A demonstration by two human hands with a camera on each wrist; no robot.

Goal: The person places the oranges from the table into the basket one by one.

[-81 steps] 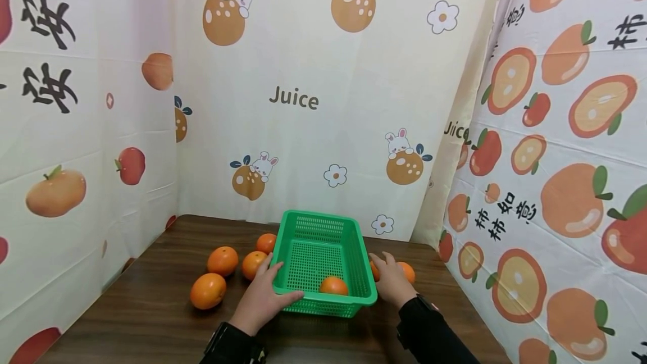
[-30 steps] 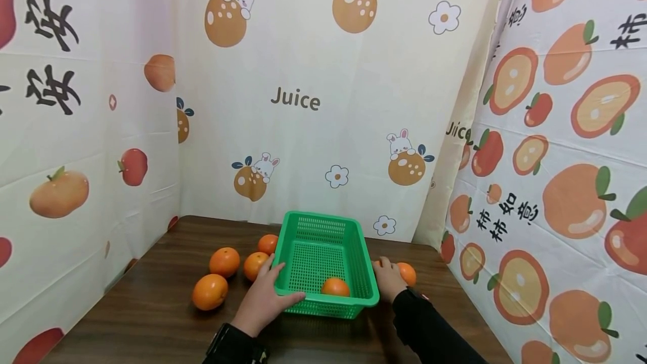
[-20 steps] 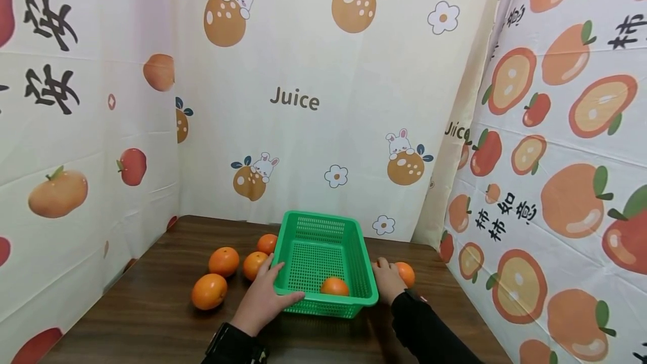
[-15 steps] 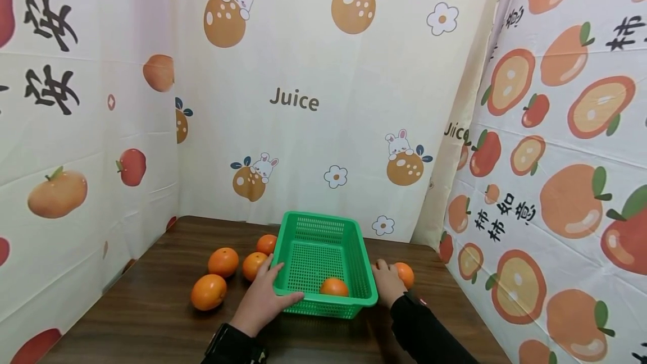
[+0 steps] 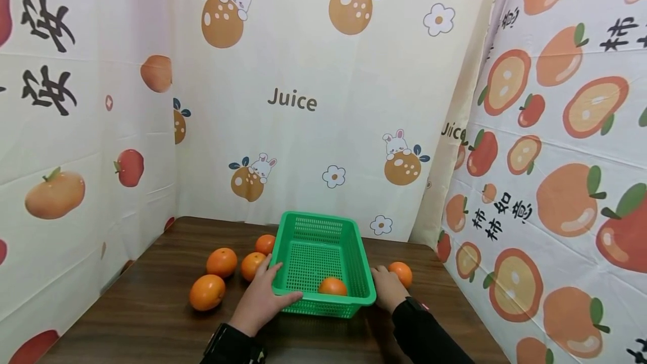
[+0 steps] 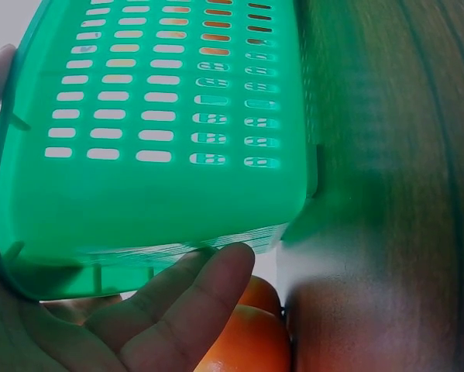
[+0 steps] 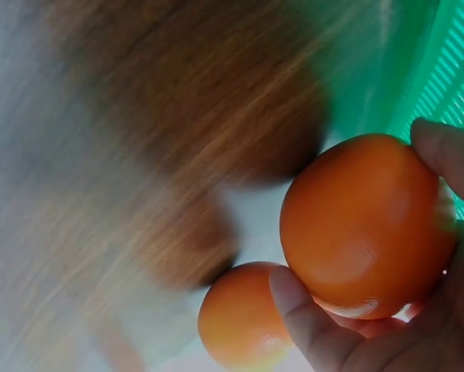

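Note:
A green plastic basket (image 5: 315, 257) stands on the table, with one orange (image 5: 332, 286) lying inside near its front wall. My left hand (image 5: 264, 298) holds the basket's near left corner, thumb by the front rim and fingers along the outer left side. Beyond the basket's right wall, my right hand (image 5: 389, 290) grips another orange (image 7: 369, 225) between thumb and fingers; in the head view the hand hides it. Right beside that hand lies a further orange (image 5: 401, 274), also seen in the right wrist view, close to the fingers.
Several oranges (image 5: 222, 262) lie left of the basket, the nearest ones close to my left fingers. The dark wooden table (image 5: 151, 313) is bounded by printed cloth at the back (image 5: 303, 139) and on both sides.
My right hand has come down from spread fingers over the orange at the basket's right side and now grips it. The left hand and basket stay put; the head view shifts slightly.

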